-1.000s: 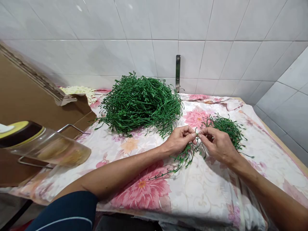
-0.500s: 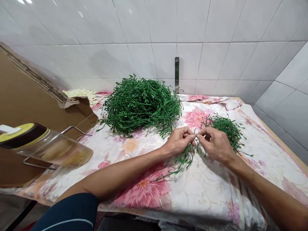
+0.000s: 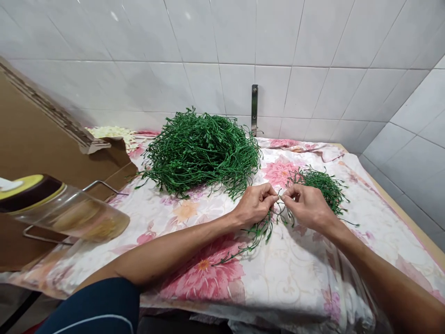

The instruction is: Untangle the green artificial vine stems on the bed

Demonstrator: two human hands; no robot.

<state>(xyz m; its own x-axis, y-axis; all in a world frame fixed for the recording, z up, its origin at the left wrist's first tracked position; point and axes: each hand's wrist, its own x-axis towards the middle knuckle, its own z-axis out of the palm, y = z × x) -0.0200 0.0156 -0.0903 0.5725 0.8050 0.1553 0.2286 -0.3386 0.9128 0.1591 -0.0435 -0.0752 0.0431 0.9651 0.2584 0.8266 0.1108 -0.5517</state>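
My left hand (image 3: 255,204) and my right hand (image 3: 306,206) meet fingertip to fingertip above the floral cloth (image 3: 295,273). Both are closed in a pinch on a thin green plastic sprig (image 3: 259,232) whose strands trail down and to the left under my left wrist. A large heap of the same green sprigs (image 3: 200,150) lies behind my left hand. A smaller bunch of sprigs (image 3: 321,183) lies just behind my right hand.
A brown cardboard box (image 3: 38,139) stands at the left with pale pieces (image 3: 114,133) behind it. A clear bottle with a yellow and brown cap (image 3: 59,211) lies tilted in a wire holder at the left. White tiled walls close off the back and right. A metal bracket (image 3: 254,107) hangs on the wall.
Both hands have stayed pinched together on the sprig, with only small finger movement. The view has shifted slightly.
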